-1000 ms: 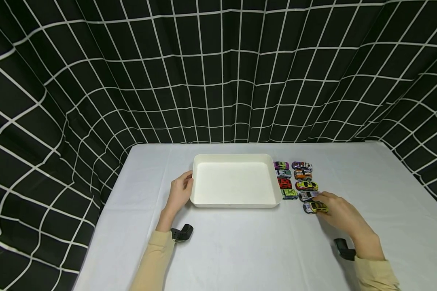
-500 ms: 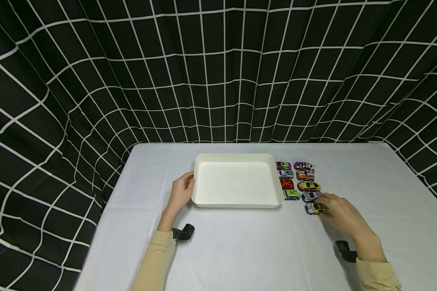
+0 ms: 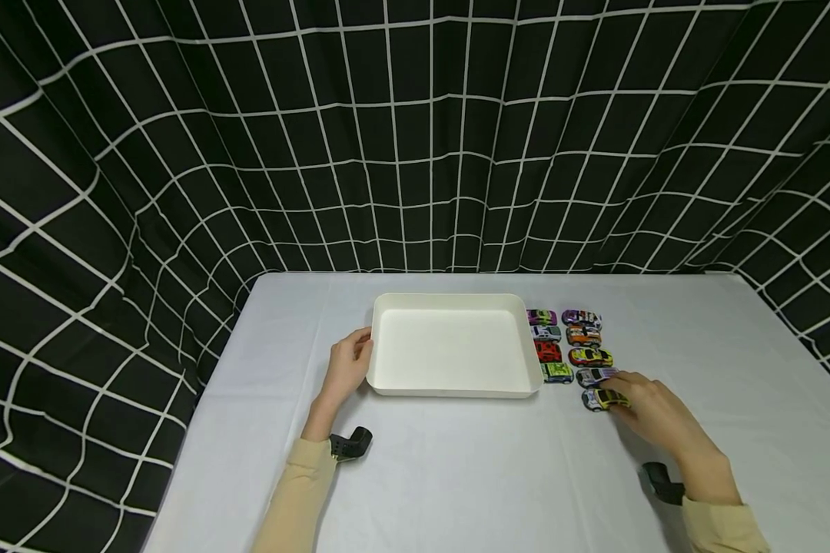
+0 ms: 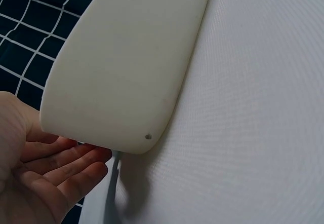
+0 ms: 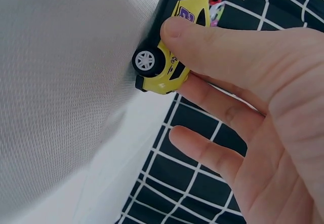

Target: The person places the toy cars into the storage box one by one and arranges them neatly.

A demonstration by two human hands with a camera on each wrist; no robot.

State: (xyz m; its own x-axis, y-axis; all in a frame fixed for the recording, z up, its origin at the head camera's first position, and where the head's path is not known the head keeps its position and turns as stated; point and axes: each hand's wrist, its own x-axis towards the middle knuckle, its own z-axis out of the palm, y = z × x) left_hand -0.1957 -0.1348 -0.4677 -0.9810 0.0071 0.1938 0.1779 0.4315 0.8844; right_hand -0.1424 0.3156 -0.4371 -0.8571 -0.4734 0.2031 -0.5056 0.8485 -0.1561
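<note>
A white rectangular tray [image 3: 456, 346] lies on the white-covered table with nothing in it. My left hand [image 3: 348, 367] rests at its left end, and in the left wrist view the loosely bent fingers [image 4: 76, 165] are right at the end wall. At the right, my right hand [image 3: 653, 411] pinches the rear part of a yellow and white toy car [image 3: 605, 399], the nearest in its column. Seen from the right wrist, the thumb [image 5: 182, 31] presses the car's side, while a finger lies on the far side and another finger stays apart from it.
Right of the tray, toy cars stand in two columns: a green one [image 3: 558, 372], a red one [image 3: 549, 352], a silver one [image 3: 592, 376], a yellow and red one [image 3: 590, 356], an orange one [image 3: 584, 336] and others. A black gridded curtain [image 3: 449, 153] surrounds the table.
The whole head view has shifted slightly, so everything appears a little further right. Both hands keep their places at the tray and the yellow and white toy car.
</note>
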